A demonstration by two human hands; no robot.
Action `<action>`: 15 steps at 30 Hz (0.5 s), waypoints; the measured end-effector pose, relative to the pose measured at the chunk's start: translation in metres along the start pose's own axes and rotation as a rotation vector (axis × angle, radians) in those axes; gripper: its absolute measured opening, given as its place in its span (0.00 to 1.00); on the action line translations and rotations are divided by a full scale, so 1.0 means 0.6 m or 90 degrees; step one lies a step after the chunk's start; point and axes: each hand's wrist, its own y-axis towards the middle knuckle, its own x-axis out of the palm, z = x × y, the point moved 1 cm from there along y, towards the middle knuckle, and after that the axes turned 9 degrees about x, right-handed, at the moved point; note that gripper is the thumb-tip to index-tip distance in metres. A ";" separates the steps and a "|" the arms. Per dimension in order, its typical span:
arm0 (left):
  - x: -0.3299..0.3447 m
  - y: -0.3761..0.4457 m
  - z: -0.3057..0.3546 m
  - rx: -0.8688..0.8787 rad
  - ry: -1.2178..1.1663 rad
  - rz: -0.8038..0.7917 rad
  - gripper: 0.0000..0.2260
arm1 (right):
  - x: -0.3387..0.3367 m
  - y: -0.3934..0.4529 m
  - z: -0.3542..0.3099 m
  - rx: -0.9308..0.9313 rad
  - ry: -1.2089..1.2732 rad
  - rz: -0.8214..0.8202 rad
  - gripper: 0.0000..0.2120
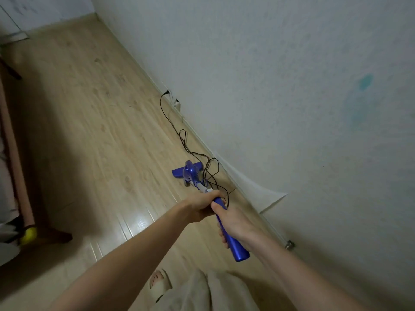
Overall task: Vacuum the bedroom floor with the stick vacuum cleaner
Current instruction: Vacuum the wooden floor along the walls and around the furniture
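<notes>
Gripping the blue plastic stick vacuum cleaner (224, 218) by its handle, the left hand (202, 206) wraps its fingers fully round the upper part while the right hand (233, 221) curls round lower down. Its flat blue floor head (177, 171) sits on the pale wooden plank floor (89, 122) near the white wall (269, 86), with the thin black power cord (182, 135) looped beside it.

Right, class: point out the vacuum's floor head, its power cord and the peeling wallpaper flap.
floor head (177, 170), head view, blue left wing
power cord (170, 120), head view, stretch near the wall
wallpaper flap (258, 191), head view, curled white sheet
</notes>
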 end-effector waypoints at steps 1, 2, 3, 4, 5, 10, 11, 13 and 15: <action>0.003 -0.003 -0.001 -0.007 -0.001 -0.007 0.03 | -0.006 -0.003 0.003 0.003 -0.005 -0.008 0.20; 0.007 -0.002 -0.001 -0.008 -0.003 -0.011 0.03 | -0.014 -0.005 0.005 0.005 -0.012 -0.010 0.20; 0.013 -0.001 0.000 -0.007 -0.005 -0.013 0.03 | -0.022 -0.004 0.005 0.003 -0.017 -0.006 0.20; 0.018 0.006 0.002 -0.003 -0.005 -0.012 0.03 | -0.030 -0.002 0.003 0.000 -0.015 0.003 0.20; 0.024 0.011 0.006 -0.001 -0.005 -0.011 0.03 | -0.035 0.003 0.001 -0.005 -0.008 0.010 0.21; 0.027 0.025 0.006 -0.016 -0.010 -0.001 0.05 | -0.035 0.010 0.005 0.001 -0.006 0.015 0.22; 0.023 0.021 0.004 -0.027 0.000 -0.014 0.04 | -0.030 0.007 0.010 0.001 -0.008 0.018 0.21; 0.015 0.013 0.001 -0.038 0.020 -0.047 0.04 | -0.018 -0.002 0.014 -0.004 -0.019 0.037 0.21; 0.006 0.008 0.004 -0.031 0.032 -0.063 0.04 | -0.005 -0.007 0.010 -0.011 -0.024 0.058 0.20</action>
